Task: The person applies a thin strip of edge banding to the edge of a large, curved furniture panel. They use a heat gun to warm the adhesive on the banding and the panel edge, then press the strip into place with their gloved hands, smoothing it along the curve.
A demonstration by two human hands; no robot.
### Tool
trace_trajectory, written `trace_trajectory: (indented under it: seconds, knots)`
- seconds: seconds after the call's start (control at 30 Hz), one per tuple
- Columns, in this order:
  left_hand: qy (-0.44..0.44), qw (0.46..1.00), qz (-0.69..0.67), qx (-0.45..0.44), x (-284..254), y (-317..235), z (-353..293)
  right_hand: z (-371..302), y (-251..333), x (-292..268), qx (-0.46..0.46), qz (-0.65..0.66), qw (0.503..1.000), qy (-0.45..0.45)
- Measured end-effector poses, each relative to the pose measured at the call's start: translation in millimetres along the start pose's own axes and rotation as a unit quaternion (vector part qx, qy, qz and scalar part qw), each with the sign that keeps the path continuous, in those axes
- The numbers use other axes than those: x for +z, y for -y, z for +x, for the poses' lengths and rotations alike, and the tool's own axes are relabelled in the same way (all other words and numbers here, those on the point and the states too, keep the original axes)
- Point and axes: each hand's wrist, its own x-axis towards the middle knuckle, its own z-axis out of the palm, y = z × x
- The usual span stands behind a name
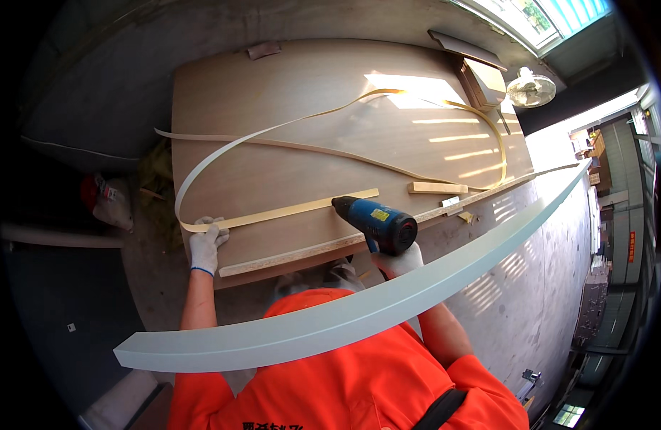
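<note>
My gloved left hand [207,247] pinches a long, thin strip of edge banding [287,211] near the left edge of the brown tabletop [302,136]. The strip is white on one face and yellowish on the other. One end lies straight toward the right, and the rest loops widely over the table. My gloved right hand [402,262] is wrapped round the handle of a blue and black heat gun [377,223]. Its nozzle points left, close to the strip's straight part. A long white panel [345,312] crosses in front of me, over my forearms.
A small wood block [438,188] lies near the table's front edge, beside a small pale piece [451,202]. Boxes [482,82] stand at the far right corner, with a fan [531,89] beyond. A bag [110,203] sits on the floor at left.
</note>
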Motion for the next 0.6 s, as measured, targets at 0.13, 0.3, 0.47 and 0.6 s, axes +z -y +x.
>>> trace_trajectory:
  seconds: [0.13, 0.3, 0.47, 0.6]
  knots:
    - [0.008, 1.0, -0.007, 0.001, -2, 0, 0, 9, -7, 26, -0.098, -0.089, 0.991, -0.014]
    - [0.003, 1.0, -0.002, 0.007, -2, 1, 1, 16, -1, 51, -0.208, -0.149, 0.967, 0.005]
    - [0.009, 1.0, 0.004, 0.008, 2, -1, -1, 2, 35, 66, -0.173, -0.154, 0.971, 0.061]
    - [0.001, 1.0, 0.007, 0.008, 4, -3, -3, 0, 54, 78, -0.191, -0.226, 0.951, 0.097]
